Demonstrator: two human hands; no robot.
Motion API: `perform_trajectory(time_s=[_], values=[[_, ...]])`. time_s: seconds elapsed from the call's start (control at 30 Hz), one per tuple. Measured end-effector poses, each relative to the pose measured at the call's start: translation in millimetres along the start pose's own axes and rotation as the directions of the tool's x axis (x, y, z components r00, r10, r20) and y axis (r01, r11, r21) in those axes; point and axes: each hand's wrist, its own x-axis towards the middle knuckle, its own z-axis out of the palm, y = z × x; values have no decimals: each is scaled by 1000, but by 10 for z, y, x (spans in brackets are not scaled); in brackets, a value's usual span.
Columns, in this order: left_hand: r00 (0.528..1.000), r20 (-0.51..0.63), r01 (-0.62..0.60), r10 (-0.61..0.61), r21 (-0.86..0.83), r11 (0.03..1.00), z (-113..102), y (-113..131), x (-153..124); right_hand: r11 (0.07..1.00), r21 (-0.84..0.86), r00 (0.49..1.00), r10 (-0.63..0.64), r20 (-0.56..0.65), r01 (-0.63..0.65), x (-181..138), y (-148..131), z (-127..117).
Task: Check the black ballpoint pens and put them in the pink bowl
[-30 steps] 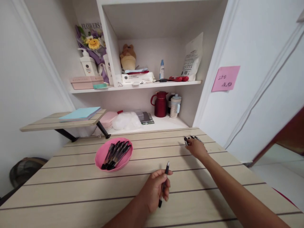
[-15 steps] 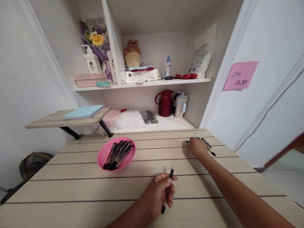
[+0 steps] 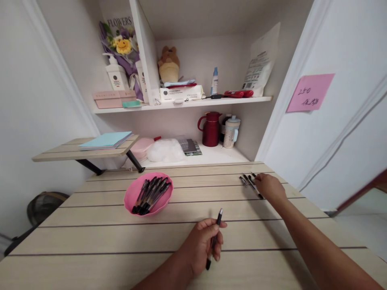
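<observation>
My left hand (image 3: 205, 243), low in the middle, is closed around a black-and-clear pen (image 3: 214, 241) held slantwise, its silvery tip pointing up and away. Farther off on the right, my right hand (image 3: 270, 187) reaches down to the tabletop with its fingers pinched. The end of a pen (image 3: 253, 174) sticks out at these fingertips; the rest of it is hidden by the hand. Just left of the fingers, a few more pens (image 3: 250, 183) lie close together on the table. A pink scalloped bowl (image 3: 167, 201) on the left holds several black-and-clear pens (image 3: 151, 195).
The slatted wooden table (image 3: 102, 241) carries a small raised stand (image 3: 57, 151) with blue paper (image 3: 105, 140) at back left. Behind it, shelves (image 3: 181, 104) hold a red jug (image 3: 211, 129), a cup (image 3: 231, 132) and a white plastic bag (image 3: 166, 150).
My right hand has shifted to the right, and the pens it covered before now show to its left. My left hand keeps its pen in nearly the same place.
</observation>
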Motion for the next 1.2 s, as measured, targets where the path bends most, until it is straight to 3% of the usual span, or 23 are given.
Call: perform_trajectory(time_s=[0.07,0.13,0.2,0.27,0.3,0.4,0.47,0.53,0.7,0.83,1.1,1.2], values=[[1000,-12,-1,1,9,1000,10,2,-3,979,202,998,-7,55,-4,-132,-51,-55],[1000,-19,1,-1,22,1000,18,3,-5,866,499,969,-107,222,-19,-374,-198,-82],[1000,-21,-5,6,39,999,24,4,-4,685,721,865,-295,407,-106,-688,-403,-90],[1000,-19,-21,23,57,998,28,7,-1,512,835,743,-476,471,-202,-996,-605,-87],[999,-17,-30,32,66,997,30,8,0,456,855,720,-505,475,-244,-1122,-690,-81],[999,-26,-45,47,93,995,38,6,5,349,890,780,-452,433,-292,-1334,-852,-44],[998,-41,-53,58,106,993,44,0,10,315,906,837,-379,394,-284,-1359,-893,-8],[996,-60,-65,72,115,991,49,-8,15,307,907,859,-336,386,-288,-1348,-901,25],[994,-76,-67,77,119,991,55,-12,11,312,902,847,-349,401,-298,-1349,-873,80],[997,-50,-52,58,104,993,52,-9,1,248,920,840,-386,382,-304,-1364,-837,111],[999,9,-51,51,93,994,37,-13,9,159,898,775,-458,435,-411,-1366,-806,87],[998,10,-60,59,96,994,40,-4,9,149,899,785,-443,433,-412,-1394,-827,77]])
